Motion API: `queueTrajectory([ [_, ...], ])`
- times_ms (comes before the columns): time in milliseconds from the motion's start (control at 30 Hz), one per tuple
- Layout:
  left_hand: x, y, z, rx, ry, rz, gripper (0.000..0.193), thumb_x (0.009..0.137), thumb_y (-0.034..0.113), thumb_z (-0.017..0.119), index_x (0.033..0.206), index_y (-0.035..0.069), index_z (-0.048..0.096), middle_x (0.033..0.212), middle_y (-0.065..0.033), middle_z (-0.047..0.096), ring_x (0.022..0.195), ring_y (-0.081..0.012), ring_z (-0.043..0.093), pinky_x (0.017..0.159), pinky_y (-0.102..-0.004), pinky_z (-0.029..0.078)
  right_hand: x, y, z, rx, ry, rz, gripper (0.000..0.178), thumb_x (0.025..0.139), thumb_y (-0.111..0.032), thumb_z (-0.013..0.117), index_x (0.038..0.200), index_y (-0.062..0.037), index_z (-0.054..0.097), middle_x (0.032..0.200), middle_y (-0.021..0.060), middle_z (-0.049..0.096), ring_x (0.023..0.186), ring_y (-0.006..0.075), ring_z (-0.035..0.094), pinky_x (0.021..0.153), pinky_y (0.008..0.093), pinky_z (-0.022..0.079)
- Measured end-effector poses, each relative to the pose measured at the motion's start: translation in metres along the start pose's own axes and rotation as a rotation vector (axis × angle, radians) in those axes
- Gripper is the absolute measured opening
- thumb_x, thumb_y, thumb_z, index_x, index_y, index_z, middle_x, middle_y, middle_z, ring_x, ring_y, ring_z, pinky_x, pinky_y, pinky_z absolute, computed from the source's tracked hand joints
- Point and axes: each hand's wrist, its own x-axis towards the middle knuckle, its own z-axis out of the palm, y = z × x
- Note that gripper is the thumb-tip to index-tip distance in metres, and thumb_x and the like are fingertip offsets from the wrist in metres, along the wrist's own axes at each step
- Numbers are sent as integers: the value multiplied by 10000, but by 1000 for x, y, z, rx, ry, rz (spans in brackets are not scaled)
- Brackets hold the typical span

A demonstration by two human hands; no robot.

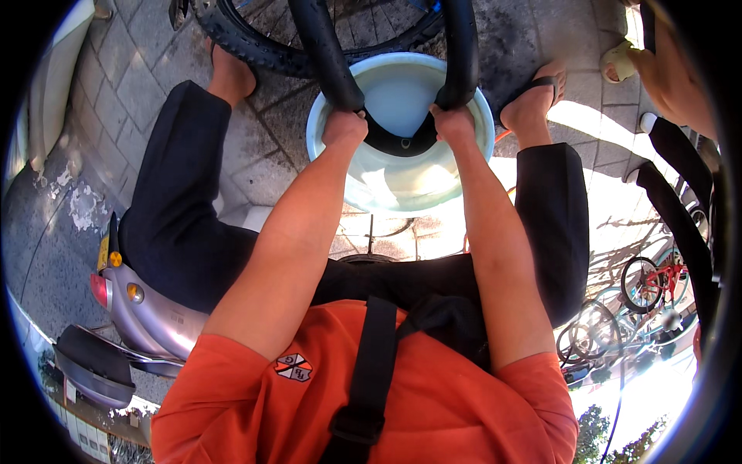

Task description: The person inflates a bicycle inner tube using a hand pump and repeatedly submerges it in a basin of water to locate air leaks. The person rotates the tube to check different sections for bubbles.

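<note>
Both my hands grip a black inflated inner tube (pixel 403 142), one on each side of its lower bend. My left hand (pixel 345 129) is closed round the tube at the left, and my right hand (pixel 453 124) is closed round it at the right. Between them the bend dips into a pale blue basin (pixel 366 179) that holds water (pixel 399 87). A small light ring shows on the tube's middle. From my hands the two thick sides of the tube rise past the basin's far rim and out of the top of the picture.
A bicycle wheel with a knobbly tyre (pixel 264 48) lies just beyond the basin. My sandalled feet flank it on grey paving (pixel 131 58). A silver scooter (pixel 147 313) stands at the left; at the right are another person's leg (pixel 674 97) and a red bicycle (pixel 658 280).
</note>
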Motion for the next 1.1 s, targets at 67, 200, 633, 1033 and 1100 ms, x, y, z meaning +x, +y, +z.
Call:
queueTrajectory([
  [67, 0, 0, -1, 5, -10, 1, 451, 984, 439, 727, 1345, 170, 699, 1352, -135, 737, 1280, -368, 681, 1038, -491, 559, 0, 0, -3, 9, -20, 26, 394, 967, -444, 747, 1118, -80, 742, 781, 109, 774, 601, 267, 754, 744, 408, 609],
  [200, -1, 3, -2, 5, -21, -21, 463, 980, 442, 730, 1350, 166, 696, 1360, -133, 734, 1283, -367, 680, 1038, -490, 560, -3, -2, -5, 28, -12, 36, 410, 968, -455, 746, 1130, -78, 740, 781, 107, 775, 599, 267, 753, 752, 411, 610],
  [633, 0, 2, -2, 17, -8, -5, 453, 979, 443, 715, 1317, 140, 715, 1321, -150, 748, 1265, -370, 686, 1036, -481, 560, 2, 3, -1, 16, -12, 47, 423, 958, -482, 745, 1112, -88, 755, 769, 103, 776, 659, 263, 774, 783, 416, 607],
  [1033, -1, 3, -3, 14, -16, 3, 468, 978, 436, 712, 1334, 133, 690, 1346, -158, 732, 1276, -365, 679, 1040, -477, 556, 0, -1, -1, 4, -7, 68, 419, 953, -477, 761, 1143, -104, 753, 815, 103, 789, 661, 267, 773, 788, 412, 606],
  [1100, 0, 2, -1, 15, -7, -3, 468, 978, 430, 711, 1338, 133, 686, 1352, -157, 729, 1278, -365, 678, 1042, -477, 555, -2, -4, -4, -3, -4, 56, 419, 954, -476, 760, 1146, -105, 750, 813, 100, 788, 656, 265, 770, 781, 412, 605],
])
